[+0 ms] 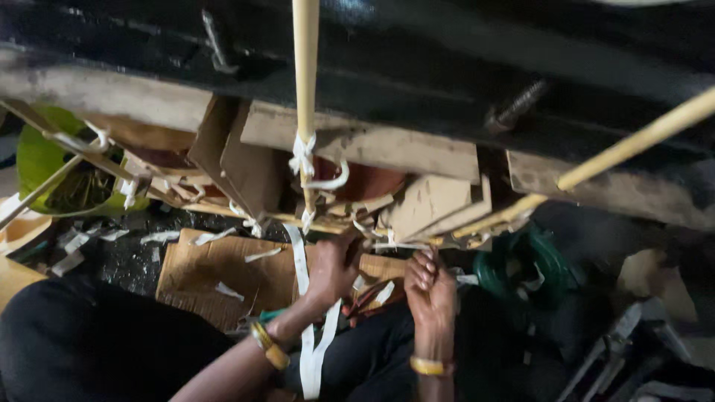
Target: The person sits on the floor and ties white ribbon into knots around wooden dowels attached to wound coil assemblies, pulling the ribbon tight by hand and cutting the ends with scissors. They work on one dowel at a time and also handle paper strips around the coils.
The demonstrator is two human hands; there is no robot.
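Here the left hand (331, 268) grips white strip (299, 257); right hand (430, 294) curled, bamboo sticks (305, 74) crowding.

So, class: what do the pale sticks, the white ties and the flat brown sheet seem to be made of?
Sticks: probably bamboo or cane, smooth, pale yellow, round.
Ties: likely cloth strips, white, limp, knotted.
Sheet: cardboard, matte brown, frayed edges.

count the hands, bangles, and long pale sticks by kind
hands: 2, left hand and right hand
bangles: 2 wrists' worth, left bangles and right bangle
long pale sticks: 2, upright stick and slanted stick
total: 6
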